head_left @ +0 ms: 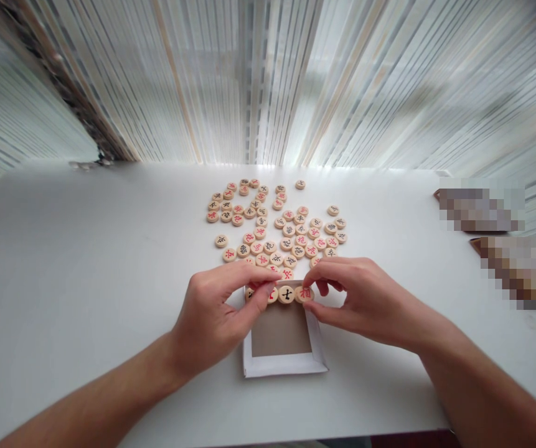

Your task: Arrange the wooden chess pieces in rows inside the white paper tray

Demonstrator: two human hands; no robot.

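A shallow white cardboard box (281, 364) with a brown bottom lies on the white table (85, 267) in front of me. A row of round wooden chess pieces (286, 294) with red and black characters sits along its far inner edge. My left hand (216, 317) pinches the piece at the left end of that row, thumb and forefinger closed. At the right end, my right hand (361, 298) pinches a red-marked piece (304, 294). Beyond the box, several more loose pieces (277, 224) are scattered on the table.
Two pixelated brown objects (482, 208) (524, 267) lie at the table's right edge. Striped translucent curtains (296, 81) hang behind the table. The near table edge runs just below the box.
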